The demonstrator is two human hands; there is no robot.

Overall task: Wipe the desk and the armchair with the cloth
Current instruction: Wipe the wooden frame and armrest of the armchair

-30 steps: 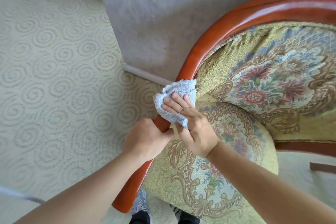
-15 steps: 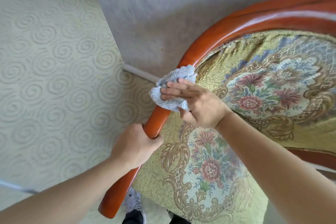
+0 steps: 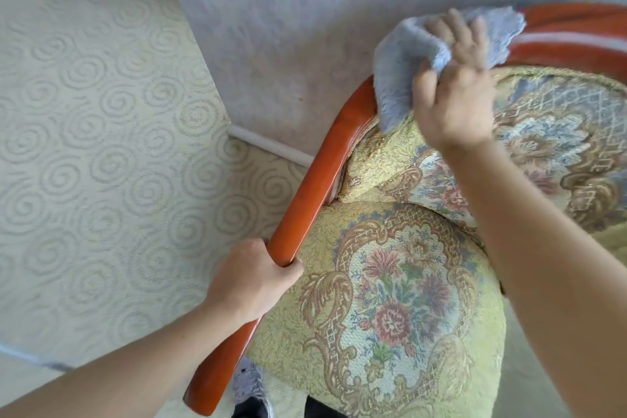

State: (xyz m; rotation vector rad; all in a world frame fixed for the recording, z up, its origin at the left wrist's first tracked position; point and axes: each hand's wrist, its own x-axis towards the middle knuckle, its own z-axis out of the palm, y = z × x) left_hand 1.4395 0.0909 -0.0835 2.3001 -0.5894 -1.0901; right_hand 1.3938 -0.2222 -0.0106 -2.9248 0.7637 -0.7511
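Underfoot, a pale carpet (image 3: 84, 146) with raised swirls runs to a white skirting strip (image 3: 268, 145) below a grey textured wall (image 3: 305, 10). Against it stands the armchair (image 3: 390, 299), floral tapestry cushions inside a glossy red-brown wooden frame (image 3: 305, 200). The left hand (image 3: 252, 276) is closed round the frame's armrest. The right hand (image 3: 454, 98), fingers spread, presses the blue-grey cloth (image 3: 403, 54) onto the curved top of the frame. A grey shoe (image 3: 249, 383) shows below. No writing is readable.
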